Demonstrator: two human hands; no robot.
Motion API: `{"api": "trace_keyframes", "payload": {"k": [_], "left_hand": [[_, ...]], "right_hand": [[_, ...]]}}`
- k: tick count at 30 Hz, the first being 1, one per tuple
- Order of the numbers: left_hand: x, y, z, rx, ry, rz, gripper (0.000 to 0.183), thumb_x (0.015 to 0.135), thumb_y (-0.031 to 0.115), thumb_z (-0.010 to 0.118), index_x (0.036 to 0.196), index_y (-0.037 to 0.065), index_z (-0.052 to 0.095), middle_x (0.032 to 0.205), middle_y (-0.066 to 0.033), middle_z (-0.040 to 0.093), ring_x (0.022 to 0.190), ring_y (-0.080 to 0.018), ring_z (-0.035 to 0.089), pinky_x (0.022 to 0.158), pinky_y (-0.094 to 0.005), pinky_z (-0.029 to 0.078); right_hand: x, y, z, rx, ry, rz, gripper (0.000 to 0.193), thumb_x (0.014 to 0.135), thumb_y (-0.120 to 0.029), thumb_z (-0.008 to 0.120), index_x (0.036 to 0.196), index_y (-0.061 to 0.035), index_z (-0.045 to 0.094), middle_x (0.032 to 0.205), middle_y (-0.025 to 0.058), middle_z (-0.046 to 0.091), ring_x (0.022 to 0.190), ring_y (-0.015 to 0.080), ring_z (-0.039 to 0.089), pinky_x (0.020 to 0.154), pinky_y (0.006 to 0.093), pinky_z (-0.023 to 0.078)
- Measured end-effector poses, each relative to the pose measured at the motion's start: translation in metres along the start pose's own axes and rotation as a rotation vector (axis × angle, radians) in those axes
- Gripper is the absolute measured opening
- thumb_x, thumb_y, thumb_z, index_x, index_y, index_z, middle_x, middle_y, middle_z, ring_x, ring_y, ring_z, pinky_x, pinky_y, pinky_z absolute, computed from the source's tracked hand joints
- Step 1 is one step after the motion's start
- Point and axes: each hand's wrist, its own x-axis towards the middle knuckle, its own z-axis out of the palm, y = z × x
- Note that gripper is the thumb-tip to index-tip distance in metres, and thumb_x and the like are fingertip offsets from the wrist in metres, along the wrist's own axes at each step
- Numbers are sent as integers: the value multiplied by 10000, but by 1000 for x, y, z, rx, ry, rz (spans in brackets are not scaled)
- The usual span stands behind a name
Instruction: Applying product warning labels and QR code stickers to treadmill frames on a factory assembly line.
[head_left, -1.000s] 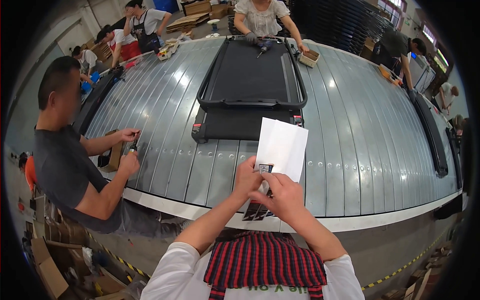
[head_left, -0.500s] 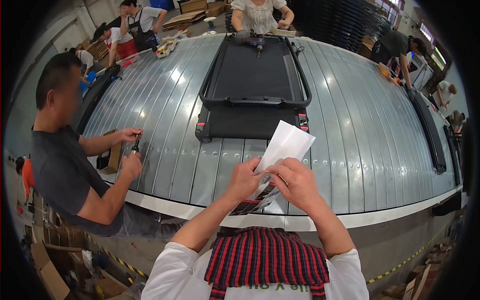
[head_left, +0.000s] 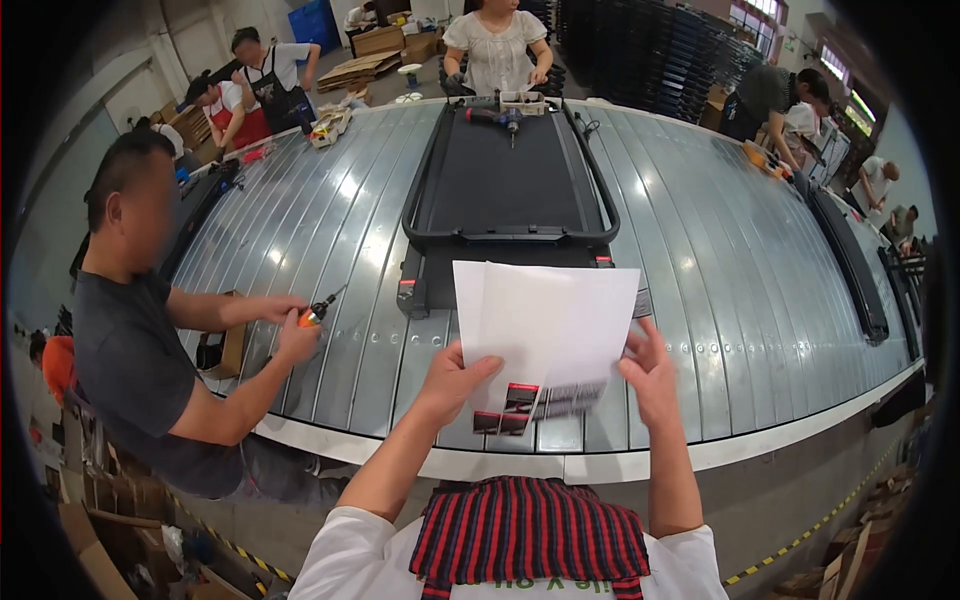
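Over the near edge of the table I see white sticker sheets, opened out, with small red-and-black pictures and dark print along the lower part. My left hand grips their left side, its thumb lying on the front. At the right edge is my right hand, its fingers bent and apart, slightly blurred; the thumb is close to the paper. A small dark printed patch shows just above those fingertips. Behind the paper lies a black treadmill with a handle frame folded over its deck, its near end partly hidden.
At left, a person holds an orange-and-black power screwdriver beside an open cardboard box. Across the table, another person stands behind a parts tray and a drill. Long black parts lie at right.
The paper has gone from narrow and folded to spread wide. My hands have moved apart, the right one out to the right. The person at left has raised the screwdriver.
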Motion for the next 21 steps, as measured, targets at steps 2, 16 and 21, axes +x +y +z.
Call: {"api": "trace_keyframes", "payload": {"k": [2,16,21], "left_hand": [[1,-10,-3,-23,75,-5,263,763,93,640,993,2,552,912,-53,602,796,-100,554,724,-241,451],[-2,-37,8,-72,302,16,271,750,130,663,949,-29,571,874,-69,609,735,-101,563,661,-236,459],[-7,-50,3,103,377,27,297,744,118,661,981,-32,562,896,-73,607,767,-114,566,697,-245,458]], "right_hand": [[-7,-2,9,45,-65,61,711,682,-61,675,1273,19,286,1044,155,550,938,144,527,803,276,437],[-11,25,34,-64,-123,134,381,746,-17,607,1087,60,457,991,103,570,873,127,544,782,254,434],[-12,27,34,-48,-130,174,420,713,-34,648,1082,54,467,978,105,576,875,134,549,771,261,440]]}}
